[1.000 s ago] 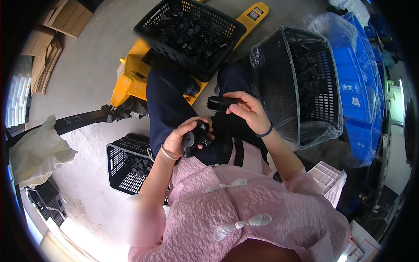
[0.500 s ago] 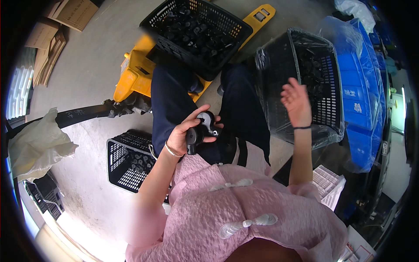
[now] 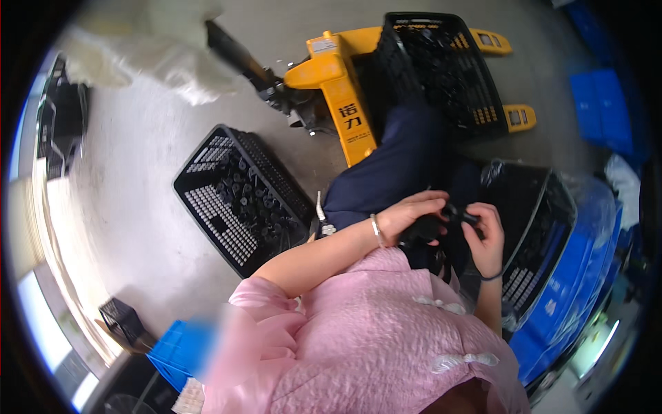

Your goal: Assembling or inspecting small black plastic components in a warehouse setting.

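Right of centre in the frame, the left hand (image 3: 415, 217) is closed around black parts (image 3: 418, 232); the right hand (image 3: 488, 241) pinches a small black piece (image 3: 470, 218) beside them. Handling seems midway, with many loose parts left in the left-centre crate (image 3: 276, 172). A trousered leg (image 3: 386, 155) partly blocks the upper-right crate (image 3: 422, 18) on a yellow pallet truck (image 3: 334, 84).

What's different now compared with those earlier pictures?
The right hand, empty near the plastic-wrapped crate half a second ago, has come back to the left hand and now grips a small black part. The view has swung left. The left hand still holds black parts; another crate still sits on the yellow pallet truck.
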The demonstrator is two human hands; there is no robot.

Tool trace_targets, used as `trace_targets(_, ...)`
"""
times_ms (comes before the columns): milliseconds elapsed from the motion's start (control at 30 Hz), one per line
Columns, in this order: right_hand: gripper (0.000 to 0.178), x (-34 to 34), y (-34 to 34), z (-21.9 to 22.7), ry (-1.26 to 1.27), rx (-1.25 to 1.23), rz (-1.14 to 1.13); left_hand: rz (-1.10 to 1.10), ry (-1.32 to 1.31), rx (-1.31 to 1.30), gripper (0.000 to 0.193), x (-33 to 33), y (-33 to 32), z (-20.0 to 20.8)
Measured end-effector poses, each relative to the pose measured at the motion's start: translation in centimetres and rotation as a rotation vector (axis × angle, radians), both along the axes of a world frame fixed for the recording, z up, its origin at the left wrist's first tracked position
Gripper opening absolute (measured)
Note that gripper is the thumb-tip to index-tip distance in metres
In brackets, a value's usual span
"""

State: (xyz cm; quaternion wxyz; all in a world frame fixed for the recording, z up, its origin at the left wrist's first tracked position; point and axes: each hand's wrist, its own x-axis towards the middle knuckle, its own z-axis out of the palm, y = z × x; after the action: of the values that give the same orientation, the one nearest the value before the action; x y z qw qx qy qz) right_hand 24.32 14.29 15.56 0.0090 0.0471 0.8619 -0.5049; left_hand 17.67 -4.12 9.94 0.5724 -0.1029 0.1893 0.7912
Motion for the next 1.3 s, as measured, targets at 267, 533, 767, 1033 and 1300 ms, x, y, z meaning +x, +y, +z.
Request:
trace_targets(267,0.027,-2.6,-0.1,2.4,-0.142,-0.015,0.152,0.212,0.105,0.025,0.038,0.8,0.3,0.4)
trace_targets(533,0.028,-4.6,-2.0,2.9,-0.123,-0.080,0.035,0.308,0.135,-0.025,0.042,0.0,-2.2,0.8)
trace_targets(767,0.024,-3.6,-1.9,2.5,-0.071,-0.075,0.010,0.319,0.153,0.028,0.030,0.0,-2.0,0.2)
trace_targets(1033,0.026,-1.8,-0.8,2.3,-0.021,-0.009,-0.014,0.242,0.185,-0.031,0.031,0.5,-0.8,0.5)
trace_targets(1300,0.027,-1.3,-1.1,2.7,0.268,0.241,0.094,0.238,0.230,-0.009,0.037,0.6,-0.6,0.9)
